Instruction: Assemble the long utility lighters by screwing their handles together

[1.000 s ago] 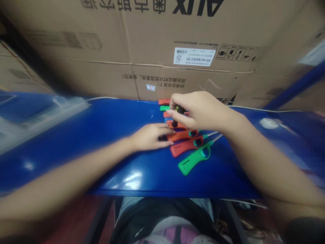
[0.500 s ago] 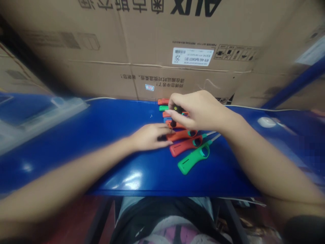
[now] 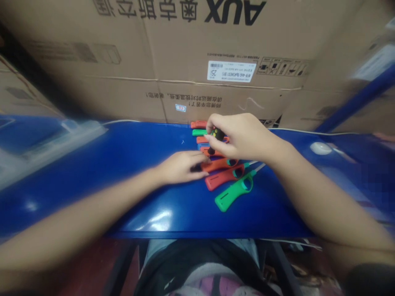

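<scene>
My right hand [image 3: 242,133] is closed around the black-and-yellow handle of a short screwdriver [image 3: 218,133], held upright over the row of lighters. Its tip is hard to make out near my left fingertips. My left hand [image 3: 180,166] grips the butt end of an orange long-necked lighter [image 3: 217,165] between thumb and fingers, pressing it to the table. Nearest my body lie a red lighter [image 3: 224,177] and a green lighter [image 3: 233,193]. Beyond, partly under my right hand, are another orange lighter [image 3: 204,151], a blue one [image 3: 202,145] and a green one [image 3: 198,132].
The lighters lie on a blue tabletop [image 3: 148,197]. A large cardboard box [image 3: 123,65] stands along its back edge. Clear plastic [image 3: 77,133] lies at the left, and a white rounded object [image 3: 321,148] sits at the right. A blue bar [image 3: 348,102] slants at the right.
Both hands stay nearly in place. The screwdriver handle looks turned slightly, with more yellow showing. The whole view has shifted a little.
</scene>
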### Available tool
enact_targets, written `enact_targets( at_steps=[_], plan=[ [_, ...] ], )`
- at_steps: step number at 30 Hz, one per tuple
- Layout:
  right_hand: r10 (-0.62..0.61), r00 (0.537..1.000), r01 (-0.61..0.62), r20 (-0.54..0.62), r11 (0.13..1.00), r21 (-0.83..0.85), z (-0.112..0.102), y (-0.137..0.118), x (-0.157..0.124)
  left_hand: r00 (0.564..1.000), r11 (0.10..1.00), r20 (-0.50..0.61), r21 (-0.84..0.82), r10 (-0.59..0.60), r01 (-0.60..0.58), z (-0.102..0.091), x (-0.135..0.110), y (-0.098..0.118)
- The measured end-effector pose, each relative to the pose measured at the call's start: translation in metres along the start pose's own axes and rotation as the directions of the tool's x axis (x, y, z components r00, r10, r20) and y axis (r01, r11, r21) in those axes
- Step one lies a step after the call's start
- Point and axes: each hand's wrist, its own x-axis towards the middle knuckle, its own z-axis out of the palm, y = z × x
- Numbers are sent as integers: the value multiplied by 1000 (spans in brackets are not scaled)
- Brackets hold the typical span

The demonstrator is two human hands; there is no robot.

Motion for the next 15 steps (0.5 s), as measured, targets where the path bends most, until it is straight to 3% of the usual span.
enact_targets(
  at_steps=[10, 15],
  plan=[
    [-44, 998, 45, -32, 999, 11, 1, -3, 0, 1000, 1000, -12, -14, -8, 8, 1, 0, -1],
    [81, 997, -82, -16, 996, -42, 0, -6, 1, 1000, 999, 4, -24, -29, 29, -1, 1, 1]
  ],
)
